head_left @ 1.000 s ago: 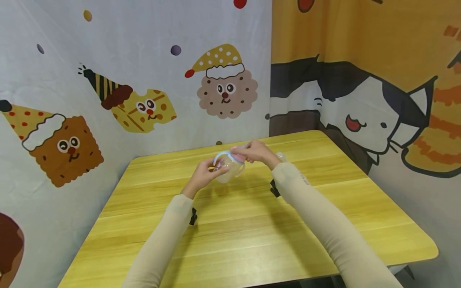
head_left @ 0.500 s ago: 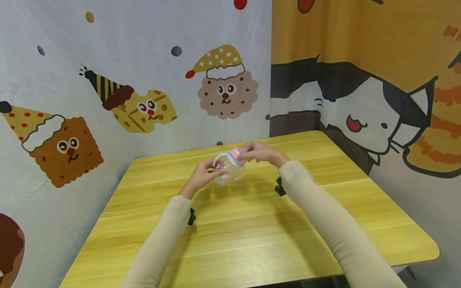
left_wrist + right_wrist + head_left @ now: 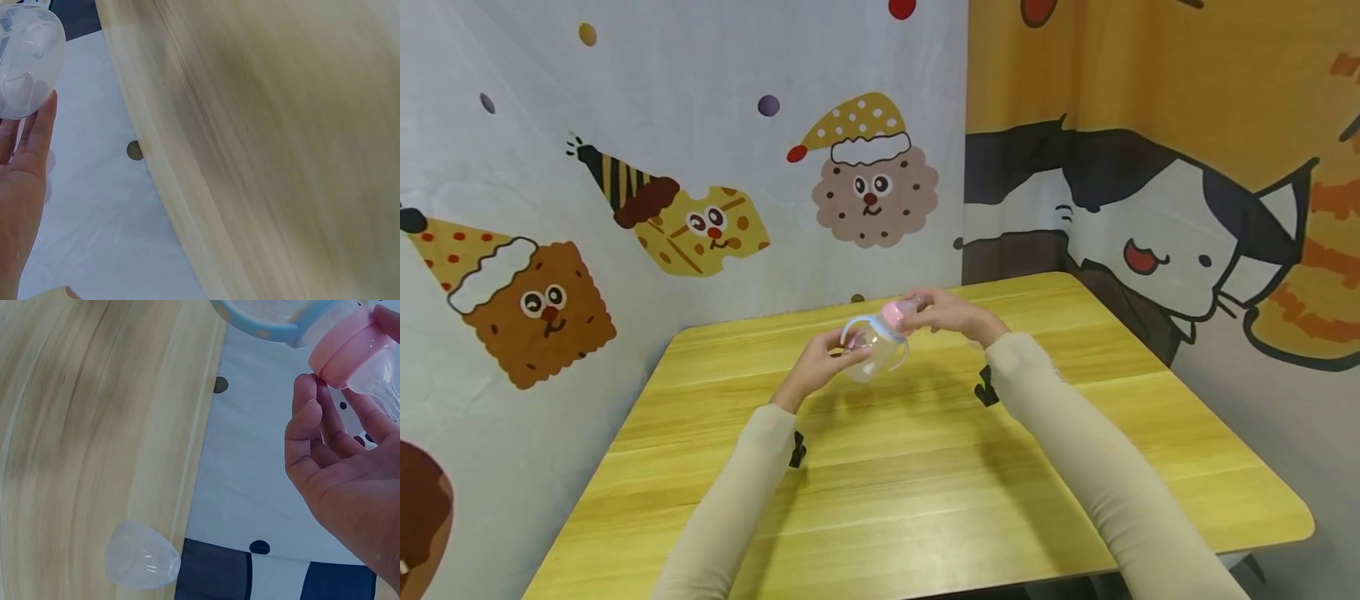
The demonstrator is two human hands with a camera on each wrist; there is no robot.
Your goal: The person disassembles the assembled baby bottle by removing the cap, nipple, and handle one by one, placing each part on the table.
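Observation:
A clear baby bottle (image 3: 867, 357) with a pale blue handle ring is held tilted above the table, its top toward the right. My left hand (image 3: 818, 367) grips its body from the left; in the left wrist view the rounded bottle base (image 3: 31, 69) sits over the fingers. My right hand (image 3: 953, 317) holds the pink collar (image 3: 350, 347) beneath the clear nipple (image 3: 378, 378), with fingertips at the collar's lower edge. Between the pink collar and the blue ring (image 3: 306, 325), a translucent neck shows. The right wrist view cuts off most of the thumb.
A clear dome-shaped cap (image 3: 140, 556) lies on the wooden table (image 3: 865, 500) near its far edge, hidden behind the right hand in the head view. Printed cartoon curtains (image 3: 700, 108) hang right behind the table.
My right hand has shifted slightly right and turned about the bottle's top, so more of the pink collar shows. The left hand still holds the bottle in nearly the same place.

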